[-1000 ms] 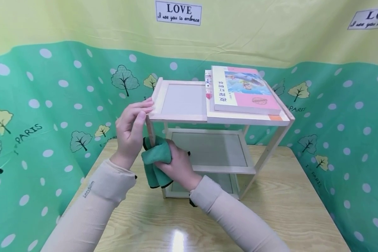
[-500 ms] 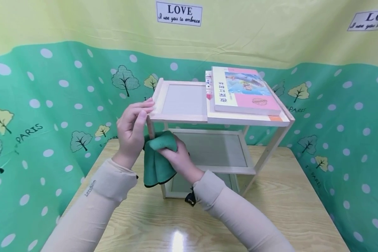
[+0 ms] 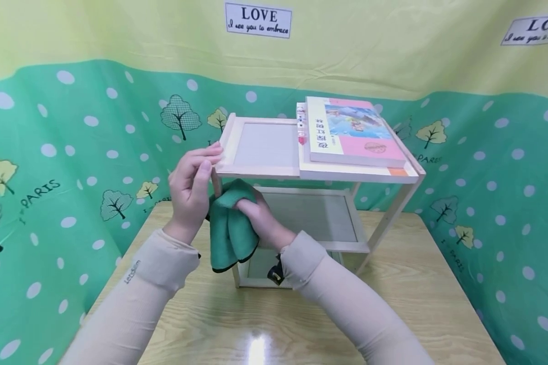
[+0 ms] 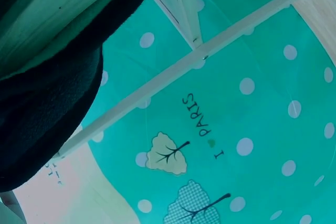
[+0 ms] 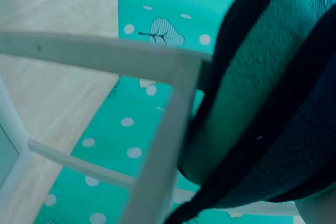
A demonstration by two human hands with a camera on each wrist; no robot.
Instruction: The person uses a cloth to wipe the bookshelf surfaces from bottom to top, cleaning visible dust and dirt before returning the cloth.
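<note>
A pale wooden three-tier shelf stands on the table. My left hand holds its near left top corner, fingers bent over the side rail and thumb at the front. My right hand grips a green cloth with dark edging, folded around the near left leg just below the top tier. Most of the right fingers are hidden by the cloth and leg. In the left wrist view the cloth hangs close to the camera. The right wrist view shows the cloth against the shelf frame.
Two stacked books, the upper one a pink-covered book, lie on the right half of the top tier. Middle tier and bottom tier sit below. The wood-grain table is enclosed by a green and yellow patterned curtain.
My right hand has slid the cloth up the near left leg, closer to the top tier. My left hand stays on the corner, and the books have not moved.
</note>
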